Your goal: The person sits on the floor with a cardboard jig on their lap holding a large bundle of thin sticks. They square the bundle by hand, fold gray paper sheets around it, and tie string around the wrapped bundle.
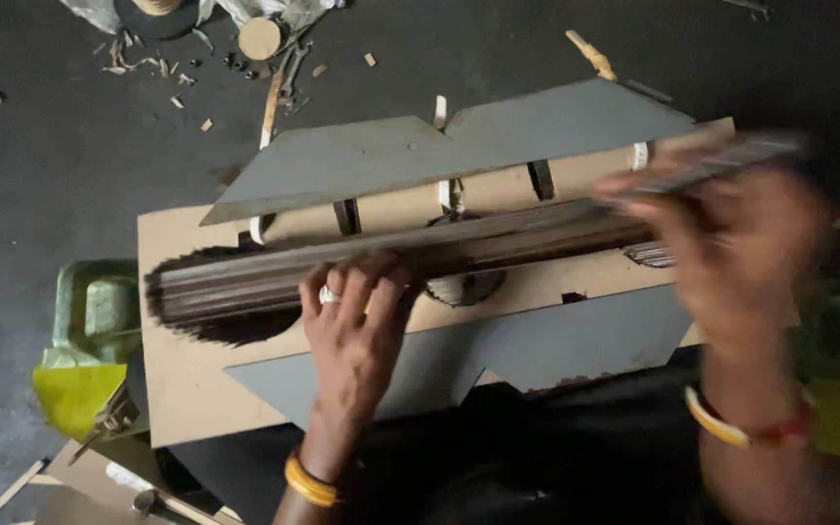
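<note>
Fingers (357, 287) flat on stick bundle (391, 258); right hand (731, 243) blurred, perhaps gripping.

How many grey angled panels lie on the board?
2. One grey panel along the board's far edge, one grey panel along the near edge by the left hand; the right hand may hide more.
</note>
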